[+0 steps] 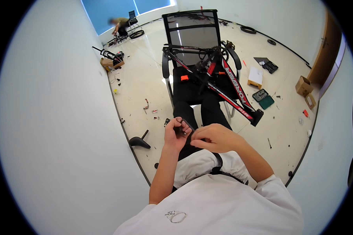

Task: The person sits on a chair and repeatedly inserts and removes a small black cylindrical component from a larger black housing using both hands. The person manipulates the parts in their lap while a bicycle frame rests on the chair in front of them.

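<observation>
Head view: L hand (175, 135) and R hand (218, 138) are raised over the lap, near each other. Step in hand (judged): two-handed handling of a slim dark rod (187, 124), poss. a hex key; exact type n/a at this res. Next move would call for a firm L grip and a clear R fingertip position on the rod's near end.

Grip state: L fingers curled, mostly closed, apparently round the rod's upper end. R thumb and fingers nearly together at its lower end; contact hidden, so cannot tell whether R has hold.

Rod pos.: between hands, slanting from L fingers down toward R fingertips.

Ref. parts: bicycle frame (233, 83), red/blk/wht, lies tilted across the mesh-back chair (192, 37), fwd of both hands and apart from them. Bicycle saddle (139, 142) on floor (145, 121), L side; open green tool case (267, 102) on floor, R side.
</observation>
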### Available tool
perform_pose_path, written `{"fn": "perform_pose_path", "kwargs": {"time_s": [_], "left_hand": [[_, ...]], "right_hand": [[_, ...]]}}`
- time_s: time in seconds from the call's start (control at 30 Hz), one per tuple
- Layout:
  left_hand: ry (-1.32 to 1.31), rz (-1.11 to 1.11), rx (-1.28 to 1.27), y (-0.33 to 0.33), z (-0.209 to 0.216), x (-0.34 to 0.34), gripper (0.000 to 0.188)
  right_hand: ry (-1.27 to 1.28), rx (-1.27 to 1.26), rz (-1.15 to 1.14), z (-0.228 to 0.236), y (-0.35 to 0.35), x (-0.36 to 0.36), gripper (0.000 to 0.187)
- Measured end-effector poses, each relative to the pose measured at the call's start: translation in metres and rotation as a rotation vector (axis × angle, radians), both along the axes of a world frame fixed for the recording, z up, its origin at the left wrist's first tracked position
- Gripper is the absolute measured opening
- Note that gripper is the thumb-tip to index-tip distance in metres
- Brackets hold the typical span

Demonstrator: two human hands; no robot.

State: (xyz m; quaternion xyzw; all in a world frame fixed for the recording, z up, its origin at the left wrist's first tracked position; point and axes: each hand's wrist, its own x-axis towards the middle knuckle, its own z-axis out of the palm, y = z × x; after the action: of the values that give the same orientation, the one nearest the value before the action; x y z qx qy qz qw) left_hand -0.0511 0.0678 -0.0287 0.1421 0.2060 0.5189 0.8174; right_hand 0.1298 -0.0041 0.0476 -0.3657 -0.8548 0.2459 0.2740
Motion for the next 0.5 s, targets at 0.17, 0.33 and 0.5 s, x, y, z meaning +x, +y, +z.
{"fn": "perform_pose_path", "kwargs": {"time_s": [0.17,0.33,0.5], "left_hand": [[0.043,-0.020,0.062,-0.011,0.009,0.012,0.011],[0.293,-0.122,0.198,-0.035,-0.002,0.045,0.012],[0.284,-0.265,0.041,-0.038,-0.035,0.059,0.006]], "right_hand": [[-0.092,0.008,-0.120,-0.029,0.034,0.039,0.029],[0.389,-0.636,-0.100,-0.017,0.076,0.052,0.039],[0.367,-0.604,0.130,0.029,0.049,0.028,0.067]]}}
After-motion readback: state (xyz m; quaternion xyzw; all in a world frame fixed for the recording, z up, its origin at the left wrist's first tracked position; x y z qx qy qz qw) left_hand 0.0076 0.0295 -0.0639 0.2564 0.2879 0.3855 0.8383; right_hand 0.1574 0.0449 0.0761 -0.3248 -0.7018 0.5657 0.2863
